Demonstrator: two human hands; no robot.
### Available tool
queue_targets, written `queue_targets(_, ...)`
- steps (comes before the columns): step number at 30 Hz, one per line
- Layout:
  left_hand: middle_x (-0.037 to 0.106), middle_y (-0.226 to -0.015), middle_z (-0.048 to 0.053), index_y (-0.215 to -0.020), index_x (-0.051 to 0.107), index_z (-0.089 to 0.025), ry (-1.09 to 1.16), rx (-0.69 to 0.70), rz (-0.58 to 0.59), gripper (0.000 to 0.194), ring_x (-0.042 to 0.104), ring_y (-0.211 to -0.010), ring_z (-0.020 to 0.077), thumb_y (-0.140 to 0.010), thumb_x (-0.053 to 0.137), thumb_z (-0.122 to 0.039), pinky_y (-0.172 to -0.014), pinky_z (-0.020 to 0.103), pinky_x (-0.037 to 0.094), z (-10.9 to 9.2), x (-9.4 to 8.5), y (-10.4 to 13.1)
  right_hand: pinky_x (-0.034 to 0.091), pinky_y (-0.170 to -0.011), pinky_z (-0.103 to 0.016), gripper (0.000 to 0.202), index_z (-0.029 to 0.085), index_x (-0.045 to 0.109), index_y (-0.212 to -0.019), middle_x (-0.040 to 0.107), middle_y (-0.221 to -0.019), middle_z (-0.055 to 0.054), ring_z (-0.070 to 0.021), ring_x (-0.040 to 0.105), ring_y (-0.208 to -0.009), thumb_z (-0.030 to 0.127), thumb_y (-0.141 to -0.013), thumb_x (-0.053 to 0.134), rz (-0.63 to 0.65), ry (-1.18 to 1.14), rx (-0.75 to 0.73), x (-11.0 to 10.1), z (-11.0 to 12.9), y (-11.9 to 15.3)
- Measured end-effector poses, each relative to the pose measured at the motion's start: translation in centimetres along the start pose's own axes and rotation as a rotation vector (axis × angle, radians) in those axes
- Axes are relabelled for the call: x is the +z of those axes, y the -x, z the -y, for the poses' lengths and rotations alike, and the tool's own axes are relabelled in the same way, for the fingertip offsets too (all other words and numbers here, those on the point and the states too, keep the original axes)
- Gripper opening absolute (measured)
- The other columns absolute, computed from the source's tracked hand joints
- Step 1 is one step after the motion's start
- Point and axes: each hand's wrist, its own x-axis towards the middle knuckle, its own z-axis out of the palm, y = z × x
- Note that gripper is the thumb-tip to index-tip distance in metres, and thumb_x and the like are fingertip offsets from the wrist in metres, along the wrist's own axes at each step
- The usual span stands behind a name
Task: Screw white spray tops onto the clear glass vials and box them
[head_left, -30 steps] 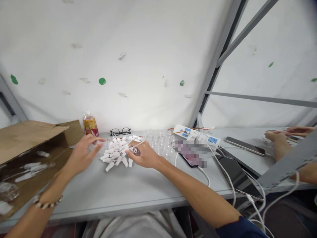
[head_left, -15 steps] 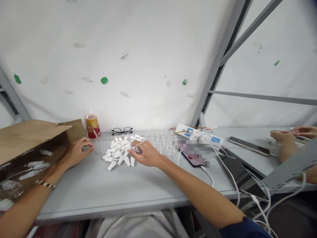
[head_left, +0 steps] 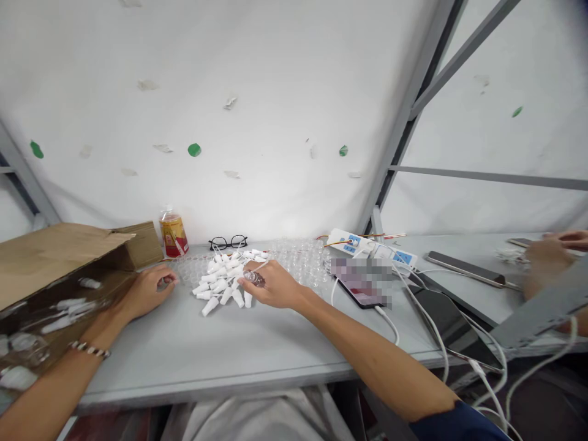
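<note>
My right hand (head_left: 273, 285) is closed round a small clear bottle (head_left: 254, 278), at the right side of a pile of white spray caps (head_left: 219, 278) with thin tubes. My left hand (head_left: 149, 291) is beside the open cardboard box, left of the pile. Its thumb and fingertips are curled together in a pinch at the edge of the clear bottles; whatever may be between them is too small to make out. Many clear bottles (head_left: 305, 260) stand in rows behind and to both sides of the caps.
The cardboard box (head_left: 59, 251) at the left holds caps and clear bottles. A red-yellow drink bottle (head_left: 173, 234) and glasses (head_left: 228, 242) are by the wall. On the right lie a power strip (head_left: 372, 250), phones (head_left: 361, 288) and white cables. Another person's hand (head_left: 546, 257) is beyond the frame post.
My left hand's thumb and fingers have come together from an open shape, and the hand is slightly lower. My right hand keeps hold of the clear bottle. The other person's hands have moved.
</note>
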Motion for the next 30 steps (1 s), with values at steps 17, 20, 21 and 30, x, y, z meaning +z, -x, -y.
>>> queue_targets(17, 0.068, -0.092, 0.003, -0.094, 0.050, -0.020, 0.185, -0.137, -0.145, 0.023, 0.060, -0.065, 0.0140, -0.082, 0.055, -0.040, -0.064, 0.027, 0.047, -1.9, 0.0, -0.2, 0.024, -0.051, -0.024, 0.031, 0.019, 0.046, -0.064, 0.040, -0.055, 0.005, -0.0082, 0.031, -0.048, 0.038, -0.089, 0.049, -0.022, -0.026, -0.002, 0.4, -0.1, 0.0)
queue_targets(20, 0.066, -0.092, 0.004, -0.097, 0.049, -0.019, 0.252, -0.033, -0.225, 0.029, 0.059, -0.064, 0.0134, -0.082, 0.056, -0.043, -0.060, 0.026, 0.046, -5.7, -0.4, -1.1, 0.027, -0.052, -0.024, 0.033, 0.018, 0.047, -0.062, 0.044, -0.059, 0.003, -0.0083, 0.035, -0.051, 0.038, -0.088, 0.050, -0.103, -0.093, 0.042, 0.5, 0.0, -0.2)
queue_targets(21, 0.066, -0.092, 0.004, -0.098, 0.050, -0.019, 0.262, 0.047, -0.174, 0.028, 0.060, -0.065, 0.0134, -0.083, 0.056, -0.043, -0.062, 0.027, 0.047, -7.2, -0.4, -1.5, 0.028, -0.052, -0.024, 0.034, 0.018, 0.047, -0.062, 0.046, -0.061, 0.002, -0.0085, 0.036, -0.052, 0.039, -0.088, 0.050, -0.133, -0.107, 0.053, 0.5, 0.0, -0.3)
queue_targets(30, 0.068, -0.080, 0.000, -0.095, 0.056, -0.019, 0.255, 0.335, -0.243, 0.021, 0.061, -0.062, 0.0109, -0.091, 0.049, -0.039, -0.061, 0.024, 0.047, -13.2, 2.2, -3.6, 0.030, -0.053, -0.023, 0.030, 0.017, 0.059, -0.071, 0.047, -0.058, 0.004, -0.0083, 0.037, -0.052, 0.044, -0.086, 0.055, -0.235, -0.184, 0.100, 0.4, -0.1, -0.4)
